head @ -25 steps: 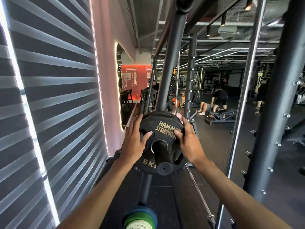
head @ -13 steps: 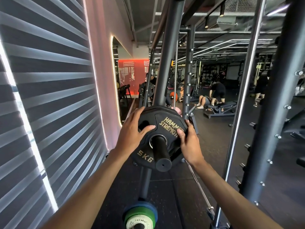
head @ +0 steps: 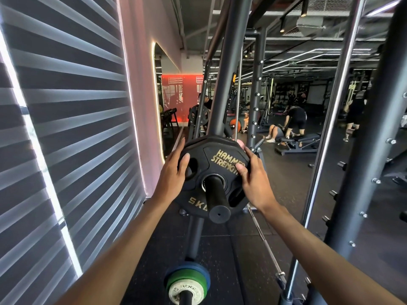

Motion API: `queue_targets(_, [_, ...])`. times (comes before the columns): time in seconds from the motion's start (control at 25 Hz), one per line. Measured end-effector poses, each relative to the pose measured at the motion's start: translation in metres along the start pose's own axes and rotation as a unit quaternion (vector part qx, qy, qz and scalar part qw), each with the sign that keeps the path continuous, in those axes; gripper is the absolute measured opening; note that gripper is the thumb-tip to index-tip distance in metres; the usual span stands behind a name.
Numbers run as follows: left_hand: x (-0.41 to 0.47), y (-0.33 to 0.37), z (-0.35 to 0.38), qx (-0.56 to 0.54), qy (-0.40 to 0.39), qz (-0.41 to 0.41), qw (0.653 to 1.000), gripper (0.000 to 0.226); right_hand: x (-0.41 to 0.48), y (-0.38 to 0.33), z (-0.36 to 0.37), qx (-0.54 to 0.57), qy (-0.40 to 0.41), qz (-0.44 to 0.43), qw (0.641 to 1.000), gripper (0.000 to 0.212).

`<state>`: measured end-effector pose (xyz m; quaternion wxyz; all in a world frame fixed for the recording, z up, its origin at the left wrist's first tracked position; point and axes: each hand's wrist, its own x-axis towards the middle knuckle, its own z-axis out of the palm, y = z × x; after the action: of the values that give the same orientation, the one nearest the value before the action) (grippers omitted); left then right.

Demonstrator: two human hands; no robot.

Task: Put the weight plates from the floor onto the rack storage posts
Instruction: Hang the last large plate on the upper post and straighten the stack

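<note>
1. The black 5 kg plate (head: 207, 155) is threaded on the storage post (head: 215, 197). Its centre hole is round the shaft, and the post's capped end pokes out toward the camera.
2. The left hand (head: 174, 175) grips the rim left of the post, fingers curled over the edge and thumb on the face by a grip hole. The right hand (head: 253, 181) clasps the rim right of the post the same way.
3. This plate looks all but stored (a push back toward the rack upright (head: 229, 84) behind the post, then letting go, seems all that is left).
4. Below the post, green and blue plates (head: 187, 279) sit on a lower peg. No plate shows on the floor, so I cannot tell how many remain.
</note>
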<state>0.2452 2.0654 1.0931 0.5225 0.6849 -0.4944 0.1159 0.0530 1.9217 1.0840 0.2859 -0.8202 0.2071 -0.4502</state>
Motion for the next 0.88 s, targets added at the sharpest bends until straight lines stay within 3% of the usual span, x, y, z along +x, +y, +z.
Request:
queue_targets(0.36, [-0.028, -0.018, 0.02, -0.114, 0.07, -0.09, 0.987, 0.047, 0.032, -0.02, -0.001, -0.104, -0.03, -0.103, 0.989, 0.061])
queue_targets(0.6, [-0.032, -0.039, 0.034, -0.112, 0.098, -0.113, 0.982, 0.051, 0.044, -0.03, -0.001, -0.15, -0.055, -0.151, 0.976, 0.058])
queue_targets(0.68, [-0.034, -0.037, 0.033, -0.135, 0.085, -0.127, 0.979, 0.049, 0.042, -0.03, -0.002, -0.116, -0.046, -0.125, 0.984, 0.059])
queue_targets(0.76, [-0.037, -0.032, 0.028, -0.173, 0.075, -0.133, 0.973, 0.046, 0.03, -0.023, -0.003, -0.02, 0.014, -0.054, 0.998, 0.058])
queue_targets(0.88, [-0.037, -0.023, 0.024, -0.193, 0.099, -0.127, 0.968, 0.028, 0.007, 0.0, 0.004, 0.077, 0.084, 0.052, 0.992, 0.052])
